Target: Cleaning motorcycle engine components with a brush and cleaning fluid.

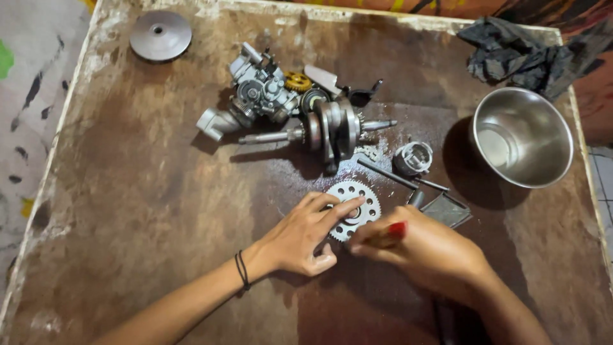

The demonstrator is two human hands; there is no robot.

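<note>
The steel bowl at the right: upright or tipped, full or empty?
Upright and empty. The steel bowl stands mouth-up on the board, its bare shiny bottom visible.

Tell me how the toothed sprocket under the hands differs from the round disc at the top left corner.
The sprocket has teeth around its rim and a ring of holes; the disc is smooth-edged with one centre hole. The sprocket is touched by the left hand, with the right hand beside it; the disc lies alone, untouched. Both are round, grey metal, flat on the board.
</note>
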